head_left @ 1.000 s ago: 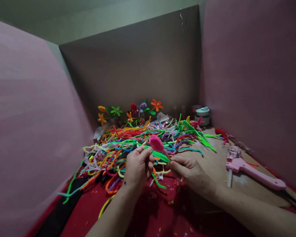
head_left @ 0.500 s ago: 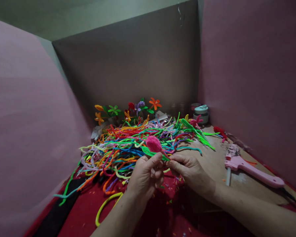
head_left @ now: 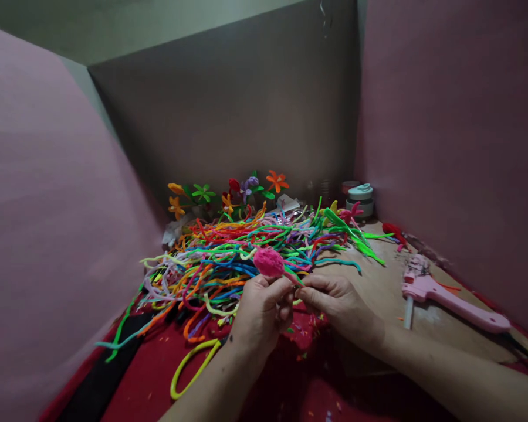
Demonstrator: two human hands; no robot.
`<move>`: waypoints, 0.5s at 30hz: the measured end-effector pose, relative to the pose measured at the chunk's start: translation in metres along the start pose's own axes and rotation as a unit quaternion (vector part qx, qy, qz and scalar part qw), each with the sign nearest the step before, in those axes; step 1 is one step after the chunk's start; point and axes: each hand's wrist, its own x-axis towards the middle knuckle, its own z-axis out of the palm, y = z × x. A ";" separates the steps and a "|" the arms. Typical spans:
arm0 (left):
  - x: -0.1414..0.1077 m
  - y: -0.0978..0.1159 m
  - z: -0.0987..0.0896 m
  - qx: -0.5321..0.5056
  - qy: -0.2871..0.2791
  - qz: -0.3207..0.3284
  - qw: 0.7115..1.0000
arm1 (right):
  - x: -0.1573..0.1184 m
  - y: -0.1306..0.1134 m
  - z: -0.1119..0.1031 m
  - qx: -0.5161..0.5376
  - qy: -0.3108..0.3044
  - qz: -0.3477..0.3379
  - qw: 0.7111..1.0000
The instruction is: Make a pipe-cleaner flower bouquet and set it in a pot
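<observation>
A fuzzy pink flower bud (head_left: 269,262) on a thin stem is held up over the front of a heap of pipe cleaners (head_left: 229,252). My left hand (head_left: 264,305) pinches the stem just below the bud. The fingertips of my right hand (head_left: 334,299) are closed on the stem's lower part, close beside the left fingers. A green leaf (head_left: 293,275) shows beside the stem, behind the bud and partly hidden by it and the fingers.
A pink glue gun (head_left: 453,302) lies on a brown board (head_left: 374,346) at the right. Finished flowers (head_left: 237,190) stand at the back, and a lidded jar (head_left: 359,201) is at the back right. Yellow-handled scissors (head_left: 176,375) lie on red cloth (head_left: 136,381) at the left front.
The pink bud has turned and shifted slightly left and down. The green leaf, earlier wide beneath the bud, is now mostly hidden behind it. Both hands keep their hold.
</observation>
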 end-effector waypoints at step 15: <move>0.004 0.010 -0.007 -0.065 0.024 0.013 0.998 | 0.001 -0.001 0.000 -0.008 -0.005 0.046 0.999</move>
